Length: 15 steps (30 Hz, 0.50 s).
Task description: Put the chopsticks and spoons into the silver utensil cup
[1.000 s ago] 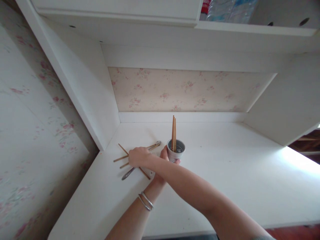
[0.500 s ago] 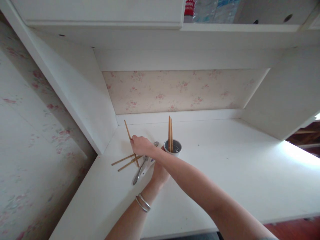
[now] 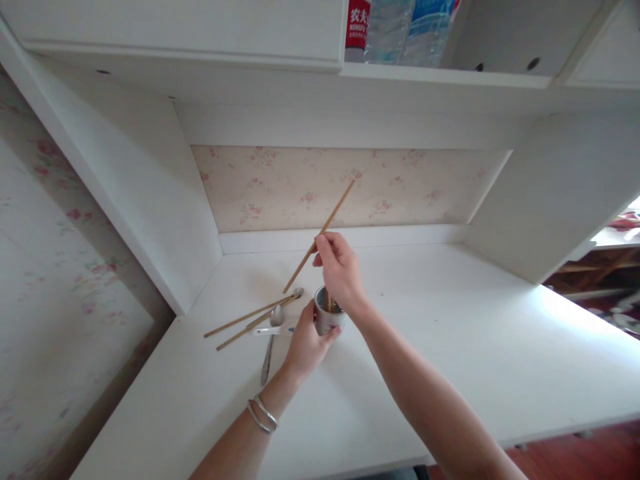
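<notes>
My left hand [image 3: 308, 345] wraps round a grey cup [image 3: 327, 324] standing on the white desk. Above the cup, my right hand [image 3: 340, 267] pinches a wooden chopstick [image 3: 338, 208], held slanting with its lower end left of the cup's rim. Chopsticks stand inside the cup, mostly hidden behind my right hand. Left of the cup lie two loose chopsticks [image 3: 235, 339], side by side at a slant. A metal spoon [image 3: 268, 353] and a white spoon [image 3: 270, 331] lie close to my left hand; another metal spoon's bowl [image 3: 299, 292] shows near the chopsticks' far ends.
White side panels and a low back board [image 3: 350, 236] enclose the desk [image 3: 425, 373]. Overhead, a shelf [image 3: 450, 75] holds plastic bottles [image 3: 390, 30]. Flowered wallpaper [image 3: 75, 280] covers the wall at the left.
My right hand has lifted the chopstick off the pile and carried it right, over the cup. My left hand still holds the cup. The camera view has shifted slightly.
</notes>
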Motion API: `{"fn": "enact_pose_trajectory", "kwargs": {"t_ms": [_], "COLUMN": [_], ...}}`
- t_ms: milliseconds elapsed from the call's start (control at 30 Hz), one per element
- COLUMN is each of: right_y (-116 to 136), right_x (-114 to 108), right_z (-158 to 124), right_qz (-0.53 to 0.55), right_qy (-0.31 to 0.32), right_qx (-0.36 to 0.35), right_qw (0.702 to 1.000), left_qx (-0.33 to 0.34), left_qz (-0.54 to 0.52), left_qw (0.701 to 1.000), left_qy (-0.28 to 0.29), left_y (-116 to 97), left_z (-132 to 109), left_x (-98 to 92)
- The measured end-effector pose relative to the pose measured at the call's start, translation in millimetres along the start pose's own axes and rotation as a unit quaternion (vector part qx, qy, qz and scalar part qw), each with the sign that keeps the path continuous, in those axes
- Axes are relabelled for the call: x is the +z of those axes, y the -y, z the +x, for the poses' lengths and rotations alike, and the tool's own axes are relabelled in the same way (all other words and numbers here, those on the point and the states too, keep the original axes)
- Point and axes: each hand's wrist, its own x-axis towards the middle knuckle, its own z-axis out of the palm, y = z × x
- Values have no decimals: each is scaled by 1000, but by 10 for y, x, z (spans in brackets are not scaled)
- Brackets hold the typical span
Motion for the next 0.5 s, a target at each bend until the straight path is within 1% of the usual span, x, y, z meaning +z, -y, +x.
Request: {"fn": "enact_pose_trajectory", "kwargs": {"t_ms": [133, 233, 300, 367, 500], "right_y": [-230, -463, -597, -702, -834], "right_x": [-389, -580, -647, -676, -688], "right_z": [23, -55, -138, -221, -339], "right_qz": [40, 63, 65, 55, -6], "right_qy": [-117, -169, -181, -180, -144], "right_qx": [2, 12, 21, 32, 42], "right_qw": [992, 984, 981, 982, 989], "left_qx": [9, -5, -21, -35, -60], "left_qz": [-2, -5, -12, -24, -62], "left_qw": [1000, 1000, 1000, 999, 996], "left_qy": [6, 11, 16, 20, 23], "left_y": [-39, -45, -42, -43, -75], "left_z": [-16, -20, -22, -24, -30], "left_x": [33, 55, 66, 72, 78]}}
